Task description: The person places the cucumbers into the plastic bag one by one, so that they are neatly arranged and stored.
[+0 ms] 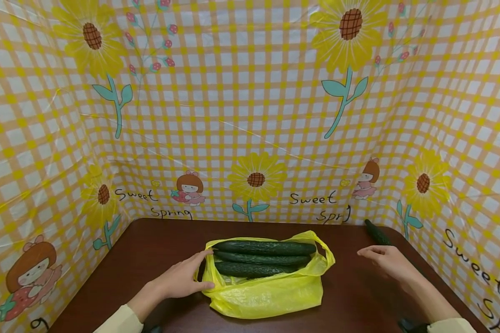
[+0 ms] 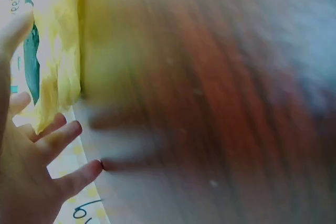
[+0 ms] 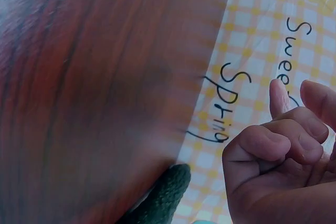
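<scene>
The left hand [image 1: 179, 280] lies flat on the tabletop [image 1: 150, 249] with fingers straight and spread, its fingertips touching the left edge of the yellow bag [image 1: 266, 291]; it grips nothing. In the left wrist view the same hand [image 2: 31, 182] shows splayed fingers beside the bag [image 2: 58, 51], though most of that picture is blurred.

The bag sits near the middle of the tabletop, its mouth open toward the back. Three cucumbers [image 1: 262, 259] lie in it side by side, running left to right, their upper sides showing above the plastic. One bag handle loops up at the right end.

Further right, the right hand [image 1: 385, 259] hovers above the tabletop, well apart from the bag, holding nothing; its fingers are loosely curled, as the right wrist view [image 3: 283, 156] shows closely. Just beyond it, a fourth cucumber [image 1: 377, 233] lies alone near the back right corner, close to the checked backdrop [image 1: 250, 115] printed with sunflowers. Its dark, bumpy end [image 3: 160, 195] appears in the right wrist view, near the hand but not touching it.
</scene>
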A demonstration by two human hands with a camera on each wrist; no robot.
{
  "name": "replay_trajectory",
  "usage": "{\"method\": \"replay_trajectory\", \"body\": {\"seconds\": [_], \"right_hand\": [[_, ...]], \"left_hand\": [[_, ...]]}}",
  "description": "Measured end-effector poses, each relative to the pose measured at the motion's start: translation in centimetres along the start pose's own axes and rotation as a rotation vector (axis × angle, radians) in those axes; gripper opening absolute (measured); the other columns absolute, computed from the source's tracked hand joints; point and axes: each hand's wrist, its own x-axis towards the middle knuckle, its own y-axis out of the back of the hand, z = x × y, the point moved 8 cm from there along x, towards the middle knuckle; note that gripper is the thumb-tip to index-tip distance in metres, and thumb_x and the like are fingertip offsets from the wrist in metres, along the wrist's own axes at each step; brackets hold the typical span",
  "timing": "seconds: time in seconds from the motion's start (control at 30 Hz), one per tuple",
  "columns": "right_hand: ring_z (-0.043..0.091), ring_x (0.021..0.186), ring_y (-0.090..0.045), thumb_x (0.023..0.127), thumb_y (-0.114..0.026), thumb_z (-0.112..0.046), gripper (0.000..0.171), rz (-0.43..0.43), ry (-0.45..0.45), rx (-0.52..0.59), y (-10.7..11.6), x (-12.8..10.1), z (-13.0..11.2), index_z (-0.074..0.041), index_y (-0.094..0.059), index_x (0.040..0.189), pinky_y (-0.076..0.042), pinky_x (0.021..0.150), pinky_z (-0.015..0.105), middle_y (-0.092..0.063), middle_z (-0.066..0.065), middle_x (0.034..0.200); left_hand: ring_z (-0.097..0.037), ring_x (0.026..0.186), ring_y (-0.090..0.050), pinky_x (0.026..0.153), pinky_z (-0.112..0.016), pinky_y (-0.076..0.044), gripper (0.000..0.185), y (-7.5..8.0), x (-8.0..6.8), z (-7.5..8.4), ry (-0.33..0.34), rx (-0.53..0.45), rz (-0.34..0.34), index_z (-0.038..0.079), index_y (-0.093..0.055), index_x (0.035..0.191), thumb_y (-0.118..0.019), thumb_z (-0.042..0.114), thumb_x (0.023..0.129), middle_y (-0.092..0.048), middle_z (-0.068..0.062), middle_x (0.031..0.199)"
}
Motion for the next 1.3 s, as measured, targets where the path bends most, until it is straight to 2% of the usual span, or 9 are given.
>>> {"method": "replay_trajectory", "body": {"seconds": [0.1, 0.17, 0.23, 0.33, 0.37, 0.47, 0.67, 1.0, 1.3], "right_hand": [[0.025, 0.079, -0.056, 0.106, -0.048, -0.043, 0.054, -0.017, -0.038, 0.042, 0.1, -0.3, 0.8, -0.001, -0.06, 0.137, -0.047, 0.073, 0.041, -0.068, 0.019, 0.109], [0.018, 0.073, -0.055, 0.106, -0.048, -0.044, 0.054, -0.019, -0.042, 0.047, 0.3, -0.6, 1.1, -0.001, -0.06, 0.138, -0.048, 0.069, 0.04, -0.067, 0.012, 0.101], [0.015, 0.059, -0.043, 0.106, -0.05, -0.042, 0.052, -0.018, -0.058, 0.079, 0.3, -0.9, 1.5, -0.002, -0.059, 0.138, -0.047, 0.063, 0.041, -0.064, 0.005, 0.096], [0.011, 0.054, -0.04, 0.106, -0.05, -0.04, 0.051, -0.014, -0.058, 0.103, 0.4, -1.3, 1.9, -0.001, -0.059, 0.138, -0.045, 0.059, 0.038, -0.061, 0.001, 0.085], [0.011, 0.05, -0.032, 0.106, -0.051, -0.039, 0.051, -0.016, -0.069, 0.125, 0.4, -1.4, 2.1, -0.001, -0.059, 0.138, -0.044, 0.057, 0.037, -0.054, -0.002, 0.076], [0.01, 0.05, -0.031, 0.106, -0.051, -0.037, 0.051, -0.027, -0.066, 0.151, 0.5, -1.6, 2.5, 0.001, -0.059, 0.138, -0.042, 0.055, 0.034, -0.035, -0.005, 0.06], [0.01, 0.05, -0.03, 0.104, -0.054, -0.039, 0.053, -0.019, -0.081, 0.199, 1.3, -1.8, 3.5, -0.001, -0.057, 0.14, -0.041, 0.054, 0.033, -0.034, -0.007, 0.059], [0.009, 0.051, -0.03, 0.105, -0.052, -0.037, 0.05, 0.003, -0.133, 0.217, 3.2, -2.6, 6.4, -0.001, -0.059, 0.139, -0.04, 0.055, 0.033, -0.036, -0.007, 0.061], [0.009, 0.047, -0.033, 0.104, -0.055, -0.041, 0.036, 0.077, -0.173, 0.228, 5.2, -3.3, 8.2, -0.015, -0.07, 0.124, -0.04, 0.053, 0.036, -0.036, -0.009, 0.053]], "left_hand": [[-0.028, 0.14, -0.047, 0.103, -0.057, -0.044, 0.084, -0.3, -0.2, -0.1, -0.001, 0.009, -0.013, 0.028, -0.036, 0.154, -0.062, 0.07, 0.088, -0.041, 0.002, 0.157], [-0.028, 0.139, -0.048, 0.103, -0.058, -0.043, 0.082, -0.4, -0.2, 0.0, -0.001, 0.013, -0.017, 0.025, -0.039, 0.152, -0.063, 0.069, 0.088, -0.044, 0.0, 0.155], [-0.028, 0.138, -0.049, 0.104, -0.058, -0.043, 0.083, -0.5, -0.3, 0.2, 0.0, 0.027, -0.015, 0.021, -0.04, 0.152, -0.063, 0.069, 0.087, -0.045, -0.002, 0.154], [-0.031, 0.139, -0.047, 0.106, -0.06, -0.04, 0.089, -0.7, -0.2, 0.4, 0.005, 0.046, -0.013, 0.016, -0.038, 0.154, -0.064, 0.069, 0.087, -0.044, -0.008, 0.155], [-0.032, 0.14, -0.046, 0.107, -0.061, -0.039, 0.092, -0.7, -0.2, 0.4, 0.008, 0.054, -0.013, 0.014, -0.037, 0.155, -0.065, 0.069, 0.087, -0.043, -0.009, 0.156], [-0.035, 0.144, -0.041, 0.109, -0.064, -0.034, 0.099, -1.0, 0.0, 0.3, 0.022, 0.073, -0.017, 0.012, -0.031, 0.158, -0.066, 0.07, 0.085, -0.038, -0.014, 0.159], [-0.038, 0.148, -0.034, 0.111, -0.07, -0.027, 0.105, -1.2, 0.2, 0.2, 0.055, 0.074, -0.03, 0.012, -0.024, 0.161, -0.069, 0.068, 0.084, -0.031, -0.019, 0.162], [-0.04, 0.144, -0.039, 0.111, -0.068, -0.028, 0.105, -1.1, 0.3, 0.6, 0.054, 0.106, -0.02, 0.013, -0.027, 0.16, -0.072, 0.066, 0.082, -0.036, -0.02, 0.158], [-0.04, 0.144, -0.039, 0.109, -0.066, -0.03, 0.104, -1.0, 0.3, 0.9, 0.052, 0.107, -0.018, 0.011, -0.029, 0.159, -0.074, 0.064, 0.082, -0.036, -0.02, 0.158]]}}
